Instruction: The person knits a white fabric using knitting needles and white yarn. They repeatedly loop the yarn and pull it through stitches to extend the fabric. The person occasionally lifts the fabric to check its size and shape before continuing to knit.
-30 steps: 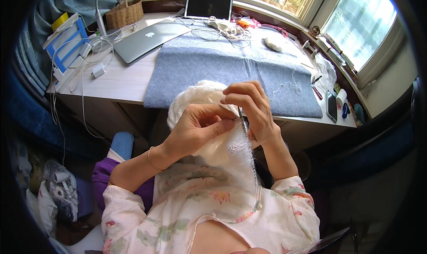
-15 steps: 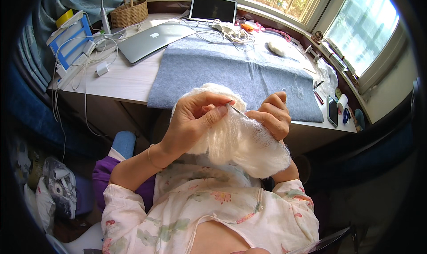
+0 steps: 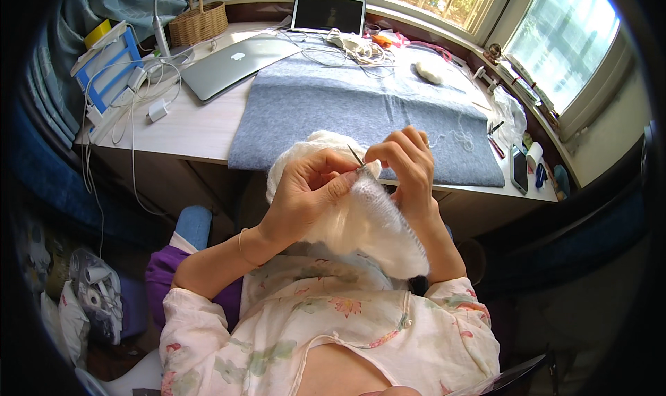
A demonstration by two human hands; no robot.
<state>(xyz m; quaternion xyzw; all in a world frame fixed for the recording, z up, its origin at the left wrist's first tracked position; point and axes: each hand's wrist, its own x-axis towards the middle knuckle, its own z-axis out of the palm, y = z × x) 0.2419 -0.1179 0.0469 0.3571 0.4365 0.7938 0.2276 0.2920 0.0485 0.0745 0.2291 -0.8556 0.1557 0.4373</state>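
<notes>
A fluffy piece of white knitting (image 3: 368, 219) hangs between my hands in front of my lap. My left hand (image 3: 305, 195) is closed on its upper edge, thumb pressed against the fingers. A thin dark knitting needle (image 3: 356, 156) pokes up from the stitches there, its tip free. Beside the tip, my right hand (image 3: 406, 167) bends its fingers in a pinch at the top of the knitting; what lies between the fingertips is partly hidden. More white knitted fabric (image 3: 320, 140) bulges out behind my left hand.
Ahead, a desk (image 3: 201, 129) carries a grey felt mat (image 3: 305, 104). On it are a closed laptop (image 3: 239, 64), a tablet (image 3: 328, 13), tangled cables (image 3: 364, 52), a white yarn ball (image 3: 429, 72), loose yarn (image 3: 461, 138) and a phone (image 3: 519, 169). A wicker basket (image 3: 199, 24) stands back left.
My right hand has moved left and turned more upright, toward my left fingers. The needle tip now points up between the hands, and the knitting's right side has swung inward.
</notes>
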